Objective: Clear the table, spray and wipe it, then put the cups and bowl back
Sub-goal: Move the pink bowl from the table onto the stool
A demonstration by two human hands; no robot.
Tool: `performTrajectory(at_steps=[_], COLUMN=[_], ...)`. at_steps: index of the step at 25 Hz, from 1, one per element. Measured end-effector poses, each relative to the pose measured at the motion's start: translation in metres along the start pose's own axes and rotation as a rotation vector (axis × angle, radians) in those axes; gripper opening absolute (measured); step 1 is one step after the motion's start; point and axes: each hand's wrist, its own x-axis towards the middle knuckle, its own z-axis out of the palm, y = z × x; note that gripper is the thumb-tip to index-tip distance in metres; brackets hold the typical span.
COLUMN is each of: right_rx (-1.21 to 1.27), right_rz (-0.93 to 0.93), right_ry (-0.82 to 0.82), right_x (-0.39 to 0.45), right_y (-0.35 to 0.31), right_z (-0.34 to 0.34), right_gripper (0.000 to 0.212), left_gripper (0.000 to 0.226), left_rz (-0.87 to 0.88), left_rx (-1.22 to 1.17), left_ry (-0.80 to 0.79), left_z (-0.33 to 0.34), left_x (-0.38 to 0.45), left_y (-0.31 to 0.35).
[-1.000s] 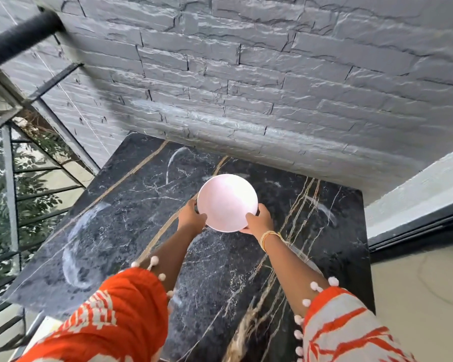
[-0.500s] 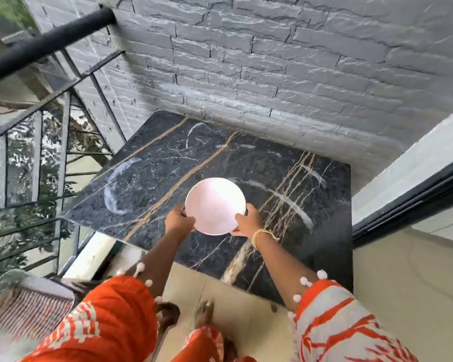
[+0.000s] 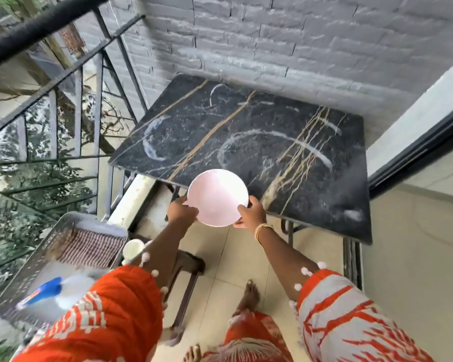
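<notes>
I hold a pale pink bowl (image 3: pixel 217 197) in the air over the near edge of the black marble table (image 3: pixel 259 142). My left hand (image 3: pixel 181 211) grips its left rim and my right hand (image 3: pixel 250 212) grips its right rim. The bowl looks empty. Down at the left, a metal tray (image 3: pixel 32 267) holds a striped cloth (image 3: pixel 89 248), a spray bottle with a blue label (image 3: pixel 50 293) and a white cup (image 3: pixel 133 249) at its right edge.
A grey brick wall (image 3: pixel 298 40) backs the table. A black railing (image 3: pixel 50 82) runs along the left with trees beyond. A dark door frame (image 3: pixel 416 158) stands at the right. My bare feet (image 3: pixel 249 296) are on beige floor tiles.
I have carried the bowl back from the middle of the table to its near edge while stepping away. The tray at the lower left has come into view.
</notes>
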Motion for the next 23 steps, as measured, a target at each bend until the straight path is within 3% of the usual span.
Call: performTrajectory(at_steps=[2, 7, 11, 14, 17, 20, 23], right_rx=[0.026, 0.065, 0.018, -0.043, -0.104, -0.186, -0.302], right_rz=[0.026, 0.132, 0.189, 0.224, 0.218, 0.186, 0.13], right_ry=[0.048, 0.036, -0.016, -0.08, -0.142, -0.186, -0.244], right_x=[-0.037, -0.115, -0.146, -0.163, -0.168, -0.166, -0.164], right_y=[0.035, 0.104, 0.142, 0.165, 0.187, 0.217, 0.243], right_z=[0.018, 0.065, 0.106, 0.129, 0.146, 0.17, 0.192], right_gripper=[0.041, 0.042, 0.045, 0.046, 0.049, 0.05, 0.039], left_gripper=[0.055, 0.059, 0.078, 0.067, 0.04, 0.059, 0.067], left_rz=[0.02, -0.013, -0.108, -0.219, -0.324, -0.401, -0.45], left_rx=[0.032, 0.124, 0.141, 0.121, -0.081, -0.294, -0.409], left_ry=[-0.013, -0.036, 0.03, 0.08, 0.146, 0.235, 0.247], left_z=[-0.024, -0.081, -0.115, -0.131, -0.137, -0.142, -0.146], left_x=[-0.024, -0.076, -0.101, -0.12, -0.129, -0.135, -0.139], left_y=[-0.033, -0.114, -0.174, -0.22, -0.267, -0.311, -0.344])
